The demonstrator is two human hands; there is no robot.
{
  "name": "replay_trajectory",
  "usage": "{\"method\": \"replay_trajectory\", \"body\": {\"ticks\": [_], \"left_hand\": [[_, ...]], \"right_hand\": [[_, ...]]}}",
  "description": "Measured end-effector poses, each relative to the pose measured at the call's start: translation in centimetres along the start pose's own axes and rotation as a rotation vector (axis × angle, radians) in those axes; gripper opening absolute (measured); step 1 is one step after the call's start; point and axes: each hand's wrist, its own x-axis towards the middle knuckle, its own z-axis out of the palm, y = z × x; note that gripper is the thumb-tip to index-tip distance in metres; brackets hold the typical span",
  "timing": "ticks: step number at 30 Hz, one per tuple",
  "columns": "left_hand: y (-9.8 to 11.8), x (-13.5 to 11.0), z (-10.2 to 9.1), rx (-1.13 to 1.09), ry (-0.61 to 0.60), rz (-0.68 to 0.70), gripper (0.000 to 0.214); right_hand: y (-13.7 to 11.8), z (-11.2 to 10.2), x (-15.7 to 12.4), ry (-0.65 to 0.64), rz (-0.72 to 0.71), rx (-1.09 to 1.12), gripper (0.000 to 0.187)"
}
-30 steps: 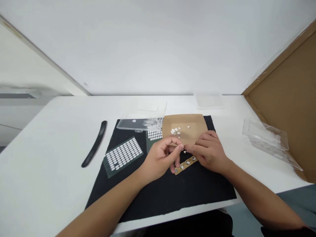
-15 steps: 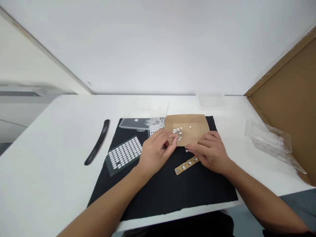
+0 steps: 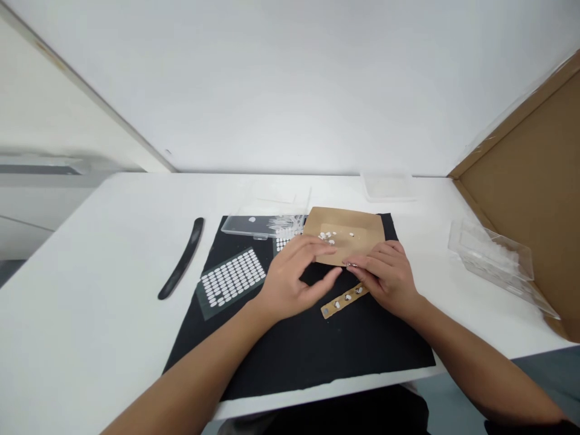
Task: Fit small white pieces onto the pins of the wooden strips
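Note:
My left hand point(image 3: 290, 281) is open, thumb and fingers spread apart, at the near left edge of a brown card tray point(image 3: 347, 219). Small white pieces point(image 3: 327, 235) lie in the tray, some hidden behind my left fingers. Between the thumb and fingertips of my right hand point(image 3: 385, 272) is a small shiny metal piece point(image 3: 352, 264), too small to name surely, at the tray's near edge. Just below lies a tan strip point(image 3: 330, 309) carrying a few white-and-metal pieces in a row. Its right end is under my right hand.
A black mat point(image 3: 317, 356) covers the table's middle. On it lie a dark sheet of white oval stickers point(image 3: 233, 278) and part of a clear plastic case point(image 3: 242, 226). A curved black nail file point(image 3: 182, 258) is at left. Clear boxes point(image 3: 493, 254) stand at right, near cardboard point(image 3: 525, 169).
My left hand has opened from a pinch and moved slightly right. The small metal piece in my right fingers has turned. The card tray has shifted and tilted slightly.

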Motion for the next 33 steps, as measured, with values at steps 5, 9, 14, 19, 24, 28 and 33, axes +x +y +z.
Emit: {"method": "replay_trajectory", "body": {"ticks": [5, 9, 14, 19, 24, 28, 33], "left_hand": [[0.96, -0.31, 0.26, -0.185, -0.075, -0.125, 0.039], [0.93, -0.67, 0.43, -0.282, -0.063, -0.16, 0.033], [1.03, -0.51, 0.46, -0.293, -0.034, -0.125, 0.019], [0.91, -0.44, 0.64, -0.311, -0.036, -0.142, 0.012], [0.65, -0.61, 0.79, -0.383, -0.069, -0.17, 0.008], [0.63, -0.59, 0.61, -0.463, -0.133, -0.24, 0.006], [0.51, -0.45, 0.28, -0.578, -0.248, -0.362, 0.013]], "right_hand": [[-0.89, -0.03, 0.01, 0.041, 0.011, 0.067, 0.01], [-1.18, 0.03, -0.08, 0.049, 0.005, 0.081, 0.008], [-1.07, 0.31, -0.33, 0.062, -0.042, 0.082, 0.008], [-0.78, 0.62, -0.48, 0.06, -0.06, 0.075, 0.007], [-0.6, 0.76, -0.5, 0.041, -0.063, 0.067, 0.011], [-0.54, 0.56, -0.47, 0.033, -0.094, 0.066, 0.009], [-0.34, 0.21, -0.5, -0.001, -0.144, 0.064, 0.009]]}}
